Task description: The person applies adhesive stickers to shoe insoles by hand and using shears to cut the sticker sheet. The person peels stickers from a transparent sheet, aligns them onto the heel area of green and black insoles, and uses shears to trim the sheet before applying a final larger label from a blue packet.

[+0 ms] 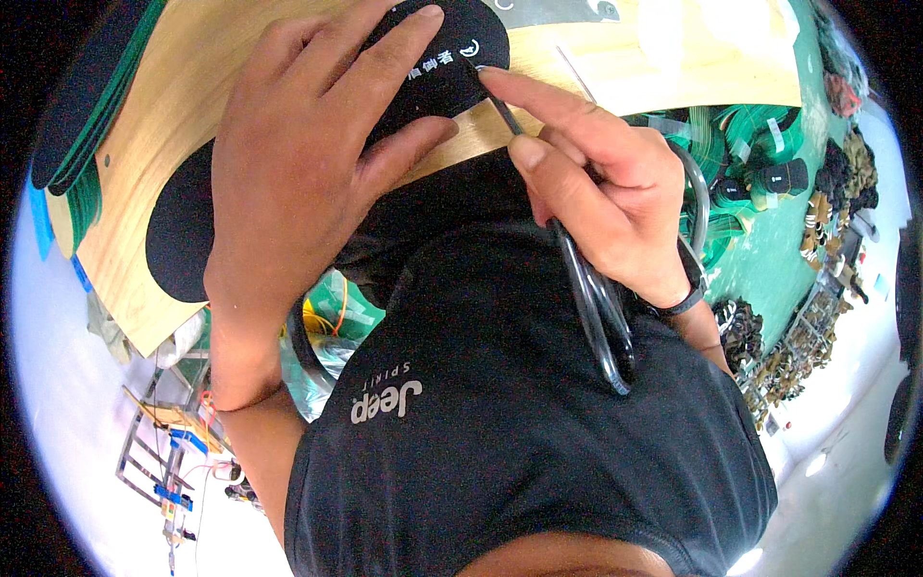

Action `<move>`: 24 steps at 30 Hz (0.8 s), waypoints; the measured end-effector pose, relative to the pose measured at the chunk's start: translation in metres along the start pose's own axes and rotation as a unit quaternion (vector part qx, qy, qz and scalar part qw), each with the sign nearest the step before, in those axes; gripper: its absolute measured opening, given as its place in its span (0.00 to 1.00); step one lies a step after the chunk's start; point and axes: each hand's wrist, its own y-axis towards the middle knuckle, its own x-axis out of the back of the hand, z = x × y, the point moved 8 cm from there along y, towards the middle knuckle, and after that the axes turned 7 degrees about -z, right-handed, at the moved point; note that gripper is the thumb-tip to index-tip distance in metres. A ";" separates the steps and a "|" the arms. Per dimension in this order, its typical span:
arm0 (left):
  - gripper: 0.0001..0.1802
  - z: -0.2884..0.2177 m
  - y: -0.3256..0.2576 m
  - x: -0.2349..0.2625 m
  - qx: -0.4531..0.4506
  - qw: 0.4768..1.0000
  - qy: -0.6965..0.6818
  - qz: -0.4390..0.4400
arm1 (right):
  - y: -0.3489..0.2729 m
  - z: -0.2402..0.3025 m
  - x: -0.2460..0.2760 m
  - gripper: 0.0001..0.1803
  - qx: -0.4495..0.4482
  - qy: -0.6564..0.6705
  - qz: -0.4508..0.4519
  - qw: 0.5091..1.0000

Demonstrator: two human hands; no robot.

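Observation:
A black insole [180, 231] with white printing at its far end lies on the wooden tabletop [168, 96]. My left hand [288, 144] rests on it, palm down with the fingers spread, covering its middle. My right hand [606, 183] is closed around what look like black-handled scissors [586, 298], gripped near the blades. Their dark handle loops hang back toward my body. The pointed end reaches the insole's right edge beside the white printing, and my index fingertip is next to it.
Several black insoles with green edges [96, 115] are stacked at the table's far left. A flat metal piece [558, 10] lies at the far edge. Bundled green insoles [740, 135] sit beyond the table on the right, near a curved metal tube [700, 197]. A metal frame [154, 452] stands lower left.

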 end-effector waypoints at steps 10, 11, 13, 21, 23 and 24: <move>0.33 0.000 -0.001 0.000 -0.007 1.000 -0.004 -0.009 | 0.000 0.004 -0.002 0.20 0.043 -0.033 -0.009 0.998; 0.33 0.000 -0.001 0.000 -0.010 1.000 -0.005 -0.012 | 0.000 0.003 -0.001 0.20 0.038 -0.038 -0.013 0.998; 0.33 0.000 -0.001 0.001 -0.014 1.000 0.003 -0.014 | 0.005 -0.005 0.008 0.20 0.018 -0.039 -0.050 0.998; 0.33 0.003 0.000 -0.002 0.008 1.000 0.013 0.012 | 0.001 0.003 -0.002 0.22 0.059 -0.013 -0.008 0.998; 0.33 0.001 0.000 -0.001 -0.004 1.000 0.016 0.008 | 0.002 0.002 -0.003 0.21 0.049 -0.014 -0.009 0.999; 0.34 0.000 0.000 0.000 -0.009 1.000 0.018 0.006 | 0.003 0.002 -0.002 0.21 0.044 -0.015 -0.010 0.999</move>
